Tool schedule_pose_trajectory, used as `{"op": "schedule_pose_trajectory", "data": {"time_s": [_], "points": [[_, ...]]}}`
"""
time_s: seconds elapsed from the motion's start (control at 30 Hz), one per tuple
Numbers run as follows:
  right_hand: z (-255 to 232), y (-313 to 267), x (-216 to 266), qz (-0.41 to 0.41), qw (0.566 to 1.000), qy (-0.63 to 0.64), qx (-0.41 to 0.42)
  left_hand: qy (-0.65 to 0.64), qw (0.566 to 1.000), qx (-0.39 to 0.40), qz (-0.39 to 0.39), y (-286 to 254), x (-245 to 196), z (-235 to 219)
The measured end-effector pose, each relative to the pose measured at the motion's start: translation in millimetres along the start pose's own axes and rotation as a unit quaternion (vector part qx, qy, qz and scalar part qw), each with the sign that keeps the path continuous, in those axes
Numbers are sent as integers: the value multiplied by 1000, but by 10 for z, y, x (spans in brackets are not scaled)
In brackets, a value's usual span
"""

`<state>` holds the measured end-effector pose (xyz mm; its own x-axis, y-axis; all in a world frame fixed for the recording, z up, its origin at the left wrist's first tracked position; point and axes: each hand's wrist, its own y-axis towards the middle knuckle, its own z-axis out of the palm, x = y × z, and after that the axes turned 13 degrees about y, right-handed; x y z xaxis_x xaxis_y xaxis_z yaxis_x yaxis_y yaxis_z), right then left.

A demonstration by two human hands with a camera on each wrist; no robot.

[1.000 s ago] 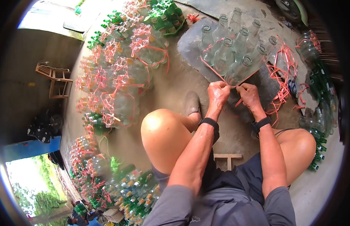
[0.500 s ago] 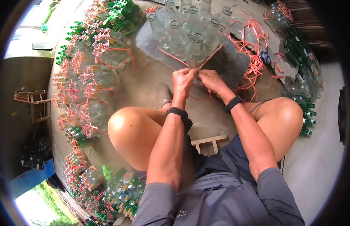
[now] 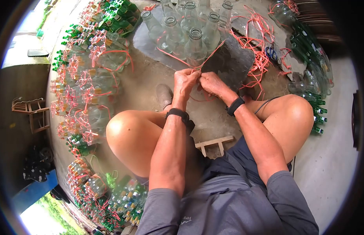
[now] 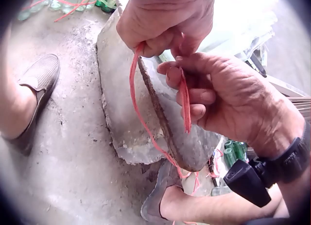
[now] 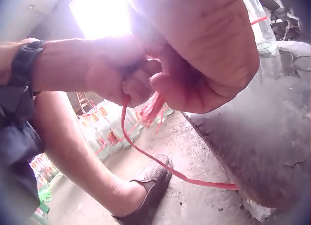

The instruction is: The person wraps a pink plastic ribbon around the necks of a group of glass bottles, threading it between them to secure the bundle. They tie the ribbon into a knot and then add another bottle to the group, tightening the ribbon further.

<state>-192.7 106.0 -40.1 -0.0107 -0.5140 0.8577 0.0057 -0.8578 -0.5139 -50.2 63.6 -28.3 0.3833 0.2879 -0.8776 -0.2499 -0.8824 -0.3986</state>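
Clear glass bottles [image 3: 195,49] stand upright in a tight cluster on a grey slab [image 3: 238,64], in front of the person. A pinkish-red plastic strap [image 3: 174,57] runs round the cluster's near side, its two strands meeting in a V at the hands. The left hand [image 3: 184,84] pinches the strap just below the nearest bottle. Close against it, the right hand [image 3: 213,84] also pinches the strap, with a short folded end hanging from its fingers [image 4: 206,96]. From the left hand, a long tail [image 4: 132,84] droops toward the floor. The crossing itself is hidden between the fingertips.
Loose red strap [image 3: 260,58] lies tangled right of the slab, beside blue loops resembling scissor handles [image 3: 271,53]. Green bottles [image 3: 307,47] lie at far right. Strapped bottle bundles [image 3: 95,84] line the left. A small wooden stool [image 3: 215,143] stands between the person's legs.
The head view has swung, so bottles and hands appear farther left and higher. The right hand has turned inward, closer against the left. Both keep hold of the strap.
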Motion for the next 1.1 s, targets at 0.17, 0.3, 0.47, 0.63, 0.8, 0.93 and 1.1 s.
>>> {"op": "schedule_pose_trajectory", "data": {"time_s": [0.17,0.3,0.47,0.63,0.8,0.93,1.1], "points": [[-93,-59,141,30,999,-18,-1,16,1000,-13,-4,12,26,-11],[-133,-57,253,-35,994,86,-65,22,1000,-19,9,50,102,31],[-73,85,114,-29,981,182,-53,43,999,-20,23,62,160,33],[-36,22,187,6,974,214,-69,48,997,-53,21,-41,64,61],[-43,-7,192,3,976,206,-64,-15,997,-43,-64,-142,-122,13],[-74,35,92,12,958,284,-39,-73,991,2,-115,-226,-159,26],[-69,57,73,26,943,330,-40,-74,987,-48,-135,-207,-121,120]]}}
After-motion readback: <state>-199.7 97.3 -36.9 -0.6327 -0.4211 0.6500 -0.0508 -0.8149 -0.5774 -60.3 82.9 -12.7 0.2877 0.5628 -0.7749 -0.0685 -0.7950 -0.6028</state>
